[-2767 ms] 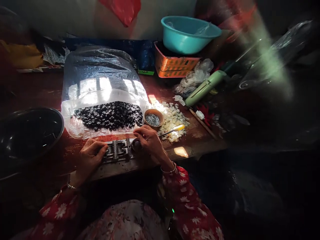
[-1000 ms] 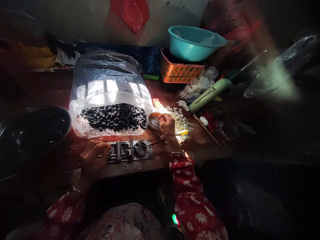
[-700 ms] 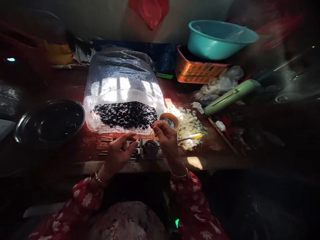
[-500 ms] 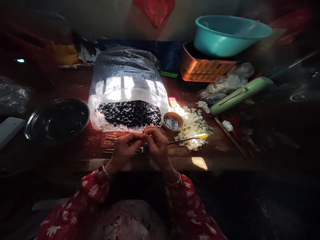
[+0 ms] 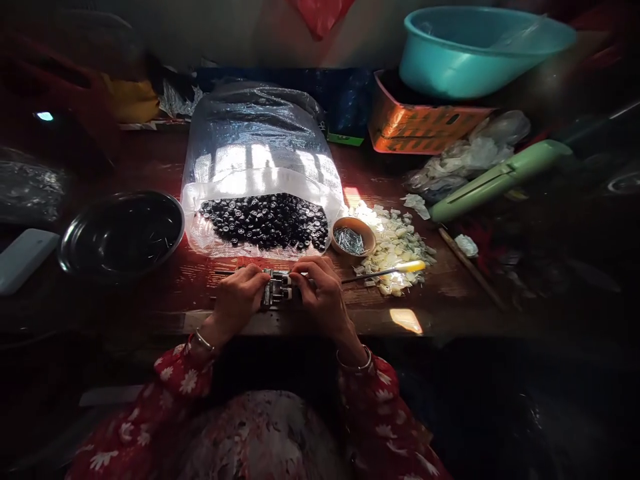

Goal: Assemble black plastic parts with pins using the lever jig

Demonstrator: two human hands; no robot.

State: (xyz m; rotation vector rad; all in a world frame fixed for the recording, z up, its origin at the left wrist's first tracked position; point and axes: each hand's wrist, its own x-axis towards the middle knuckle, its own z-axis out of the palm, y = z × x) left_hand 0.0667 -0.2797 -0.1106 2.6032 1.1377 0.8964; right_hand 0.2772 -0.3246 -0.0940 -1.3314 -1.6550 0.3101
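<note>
1. Far left: steel basin (image 5: 83,233) on the desk (image 5: 155,157), a few thin slivers inside; well apart from both hands.
2. Left hand (image 5: 240,295): forearm rises from lower left, back of hand upward. Thumb and forefinger come to the left side of the metal fixture (image 5: 275,288). Whether they clamp on a part of it, or hold something small, cannot tell.
3. Centre: fixture lies near the desk's front edge, between the hands, partly covered by them. Behind it, black caps (image 5: 265,220) spill in the mouth of the translucent bag (image 5: 260,137).
4. Change: half a second ago the fingertips met above the fixture; they have now parted, leaving its middle in view. Judged: attention has passed from a small piece between the fingers to the fixture itself.
5. Right hand (image 5: 323,292): forearm angles up from lower right; thumb and forefinger near each other by the fixture's right side. Contact, and any held piece, cannot tell.
6. Farther right: brown bowl (image 5: 371,240) of metal pins (image 5: 350,241), then pale pieces (image 5: 400,240) with a yellow-handled tool (image 5: 411,266) lying across them.
</note>
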